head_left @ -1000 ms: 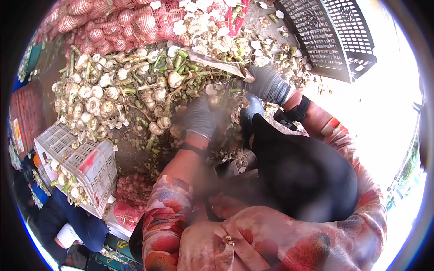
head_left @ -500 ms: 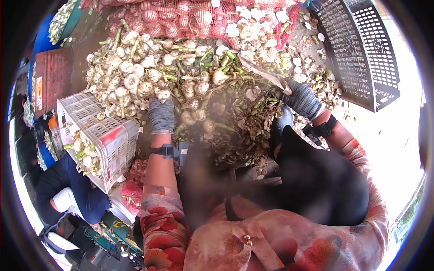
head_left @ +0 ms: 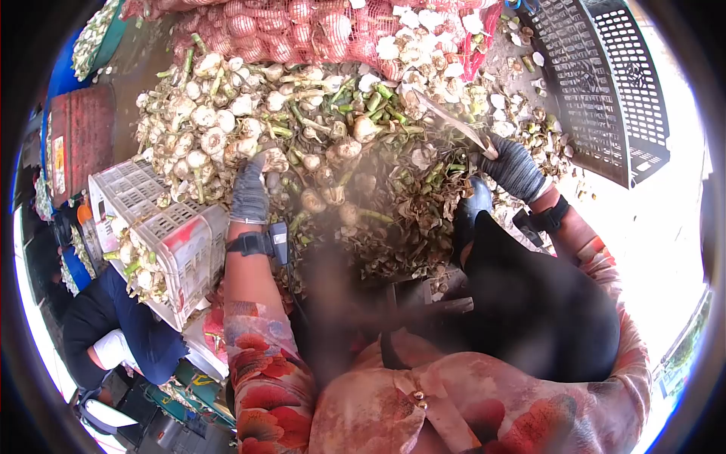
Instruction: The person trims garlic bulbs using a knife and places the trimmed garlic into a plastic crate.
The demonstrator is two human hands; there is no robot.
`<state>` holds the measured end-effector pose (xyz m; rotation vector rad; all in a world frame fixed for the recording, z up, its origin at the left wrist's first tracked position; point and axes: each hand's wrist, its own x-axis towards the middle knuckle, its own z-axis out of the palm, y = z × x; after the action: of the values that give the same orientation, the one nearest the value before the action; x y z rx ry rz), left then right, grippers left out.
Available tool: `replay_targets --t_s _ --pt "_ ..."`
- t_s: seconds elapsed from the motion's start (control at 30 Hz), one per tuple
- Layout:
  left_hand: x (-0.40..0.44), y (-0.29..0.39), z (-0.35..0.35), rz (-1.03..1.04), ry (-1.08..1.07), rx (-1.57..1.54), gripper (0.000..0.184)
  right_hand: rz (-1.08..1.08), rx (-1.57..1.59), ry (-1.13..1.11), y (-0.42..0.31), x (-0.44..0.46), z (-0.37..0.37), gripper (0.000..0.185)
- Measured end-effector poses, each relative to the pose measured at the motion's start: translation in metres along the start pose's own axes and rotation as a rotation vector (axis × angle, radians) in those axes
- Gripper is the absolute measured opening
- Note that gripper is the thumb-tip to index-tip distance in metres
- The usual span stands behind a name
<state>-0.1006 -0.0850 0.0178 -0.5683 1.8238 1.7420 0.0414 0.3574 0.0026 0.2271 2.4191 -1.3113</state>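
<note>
My left hand (head_left: 252, 189), in a grey knit glove, has its fingers closed on a garlic bulb (head_left: 274, 160) at the right edge of the garlic heap (head_left: 204, 136). Dirty bulbs, some with green stem stubs, lie all around it. My right hand (head_left: 513, 168), gloved alike, is closed around the near end of a long, pale, blade-like tool (head_left: 454, 122); its exact kind is unclear. This tool points away and to the left, above cut stems and dry leaves (head_left: 423, 197).
Red mesh sacks of garlic (head_left: 280, 30) lie along the far side. A black plastic crate (head_left: 582, 83) stands at right, a white crate (head_left: 181, 250) at left. Another person (head_left: 121, 325) bends at far left. My boot (head_left: 473, 204) rests beside the scraps.
My left hand has shifted slightly left, turning around the bulb at its fingertips. My right hand and its tool have moved a little to the right.
</note>
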Motion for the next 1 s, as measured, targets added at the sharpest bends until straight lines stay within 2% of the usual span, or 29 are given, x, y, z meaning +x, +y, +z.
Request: replay_targets --t_s 0.03,0.1,0.17,0.2,0.27,0.33,0.37,0.5,0.57,0.63,0.7,0.73,0.77,0.8,0.83,0.9,1.0 --pt "-0.013 0.003 0.001 0.012 0.025 -0.145 0.036 -0.005 -0.002 -0.004 -0.001 0.002 -0.001 0.031" --pt "-0.035 0.001 0.003 -0.027 0.092 -0.121 0.036 -0.014 -0.072 -0.009 -0.004 0.004 0.001 0.032" --pt "-0.038 -0.014 -0.006 -0.059 0.017 0.395 0.036 -0.001 -0.062 -0.04 -0.008 0.005 0.003 0.033" --pt "-0.028 -0.048 0.005 0.388 -0.046 0.547 0.037 0.002 -0.069 -0.051 -0.011 0.005 0.004 0.034" --pt "-0.039 -0.04 0.045 0.156 -0.12 0.853 0.044 0.012 -0.105 -0.062 -0.02 0.003 0.004 0.036" --pt "-0.031 -0.055 0.065 0.306 -0.145 1.383 0.043 0.051 -0.168 -0.088 -0.019 0.004 0.004 0.038" --pt "-0.024 -0.058 0.073 0.194 -0.176 1.487 0.043 0.074 -0.183 -0.112 -0.014 0.006 0.007 0.038" --pt "-0.008 -0.048 0.064 0.214 -0.192 1.447 0.042 0.013 -0.105 -0.04 -0.01 0.003 0.006 0.035" --pt "-0.011 -0.034 0.054 0.263 -0.008 0.951 0.037 -0.001 -0.031 -0.009 -0.002 -0.001 0.005 0.031" --pt "0.012 -0.025 0.04 0.209 0.097 0.747 0.033 0.076 -0.008 -0.053 -0.012 -0.002 -0.001 0.027" --pt "0.032 -0.01 0.044 0.272 0.102 0.61 0.041 0.044 0.04 -0.037 -0.006 -0.001 0.003 0.028" --pt "0.067 -0.022 0.029 0.161 0.221 0.868 0.052 0.034 -0.004 -0.031 -0.005 0.001 0.004 0.028" --pt "0.07 -0.012 0.039 0.166 0.219 0.862 0.052 0.027 -0.047 -0.023 -0.005 0.002 0.005 0.028" --pt "0.068 0.005 0.056 0.064 0.261 1.099 0.057 0.067 -0.181 -0.054 -0.007 0.003 0.002 0.029" --pt "0.067 0.015 0.069 -0.044 0.301 1.335 0.062 0.059 -0.17 -0.053 -0.014 0.002 0.001 0.03" --pt "0.077 0.015 0.077 -0.145 0.212 1.432 0.065 0.034 -0.069 -0.052 -0.011 0.0 0.002 0.03" --pt "0.076 0.0 0.079 -0.102 0.101 1.446 0.064 0.006 -0.024 0.02 -0.012 -0.004 0.005 0.029"
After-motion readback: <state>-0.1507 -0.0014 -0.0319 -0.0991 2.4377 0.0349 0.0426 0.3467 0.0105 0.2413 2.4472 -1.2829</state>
